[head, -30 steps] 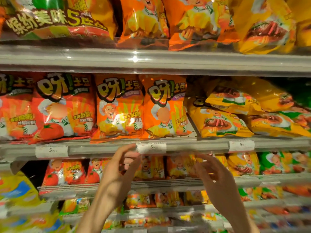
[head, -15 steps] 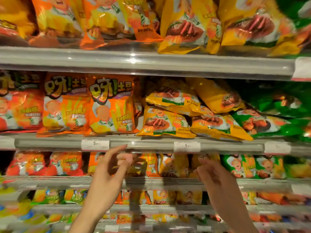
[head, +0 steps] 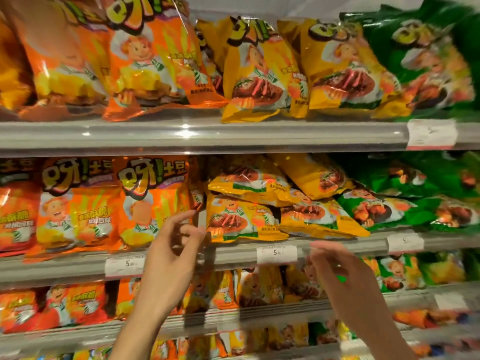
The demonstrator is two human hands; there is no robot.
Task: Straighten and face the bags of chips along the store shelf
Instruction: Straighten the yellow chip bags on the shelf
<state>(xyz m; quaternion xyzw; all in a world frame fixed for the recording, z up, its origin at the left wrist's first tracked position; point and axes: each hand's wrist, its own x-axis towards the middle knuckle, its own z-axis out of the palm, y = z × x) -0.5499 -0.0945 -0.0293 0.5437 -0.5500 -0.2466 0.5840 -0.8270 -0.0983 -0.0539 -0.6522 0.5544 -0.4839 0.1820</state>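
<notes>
the slumped yellow foil chip bags lie on their sides on the middle grey metal shelf, long axis left to right. they are just right of and above the left hand, the nearer one. both it and the right hand have loosely curled fingers, holding nothing.

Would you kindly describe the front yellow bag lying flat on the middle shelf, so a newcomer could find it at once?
Start at the middle shelf, the one with three price tags on its rail. Just right of the upright orange bags is a heap of yellow ones; the front yellow bag is lowest and leftmost, beside the left hand. Unlike the orange bags, it lies flat and tilted.
</notes>
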